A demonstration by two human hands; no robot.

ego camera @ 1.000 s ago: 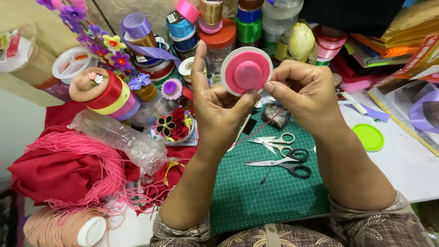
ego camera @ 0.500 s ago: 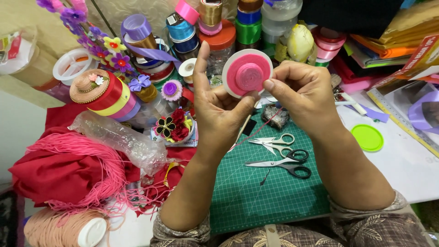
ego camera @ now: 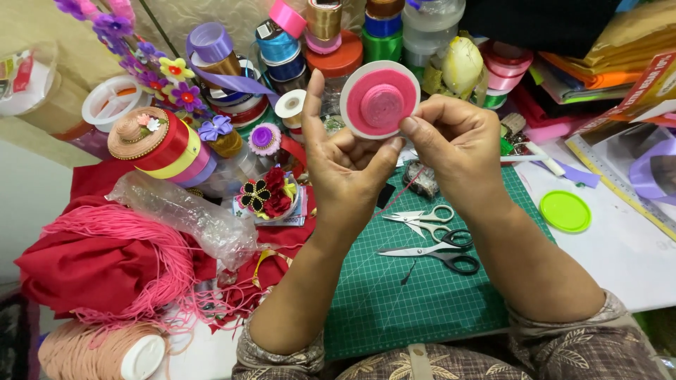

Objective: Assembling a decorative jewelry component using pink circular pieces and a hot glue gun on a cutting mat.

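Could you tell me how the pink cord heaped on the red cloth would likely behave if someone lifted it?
The pink cord lies in loose, draped loops, so it is probably floppy and light. Stray strands trail over the red cloth, so it may tangle or snag when lifted.

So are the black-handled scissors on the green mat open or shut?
Open: the black-handled scissors lie on the green cutting mat with blades slightly spread.

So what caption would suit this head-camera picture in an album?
Both hands, left and right, hold a pink felt disc above a green cutting mat beside scissors.
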